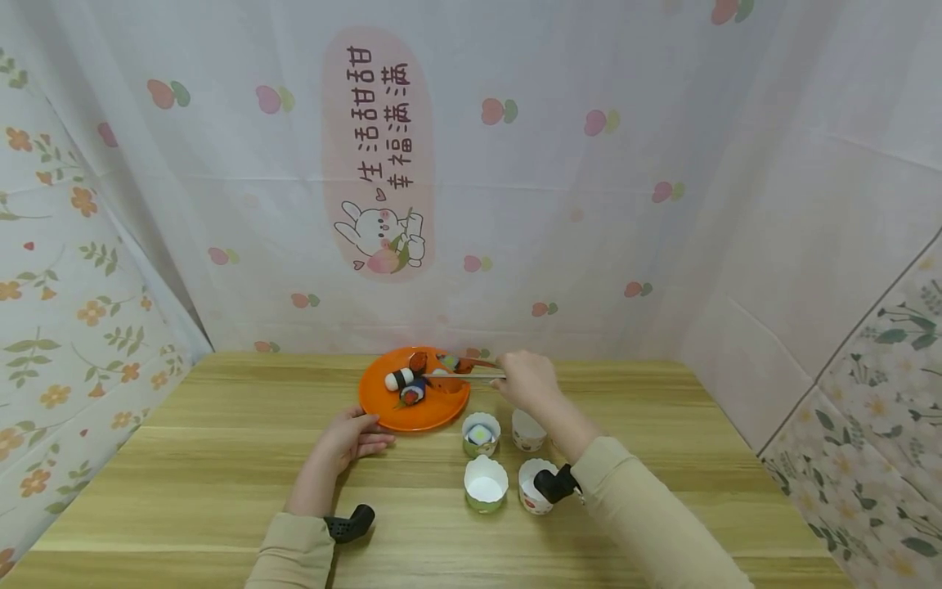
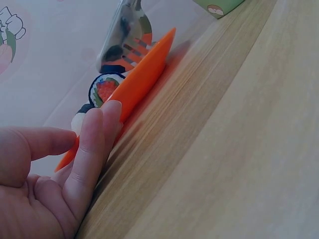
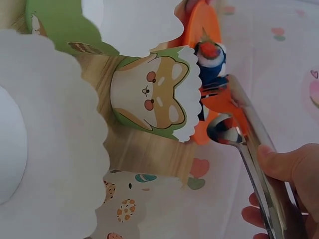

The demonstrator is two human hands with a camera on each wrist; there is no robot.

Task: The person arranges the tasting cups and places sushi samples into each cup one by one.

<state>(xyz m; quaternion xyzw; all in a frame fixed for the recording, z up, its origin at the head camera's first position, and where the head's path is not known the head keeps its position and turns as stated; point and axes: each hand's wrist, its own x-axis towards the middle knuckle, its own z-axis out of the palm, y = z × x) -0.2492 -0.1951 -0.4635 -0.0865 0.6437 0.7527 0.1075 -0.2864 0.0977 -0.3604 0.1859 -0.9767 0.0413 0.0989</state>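
The toy sushi roll [image 1: 413, 395] lies on the orange plate [image 1: 377, 406] by the wooden table's [image 1: 221, 458] far edge, seemingly light, best pinched across its sides. The right hand [image 1: 531, 379] grips metal tongs [image 3: 255, 177], tips apart; the left hand [image 1: 352, 438] holds the plate's front-left rim.

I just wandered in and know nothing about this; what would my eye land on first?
Probably the bright orange plate towards the back of the wooden table, with what look like toy sushi pieces on it. Shiny metal tongs reach over it from the right, and scalloped paper cups stand nearer the viewer. Behind, a cartoon rabbit decorates the hanging cloth, left of centre.
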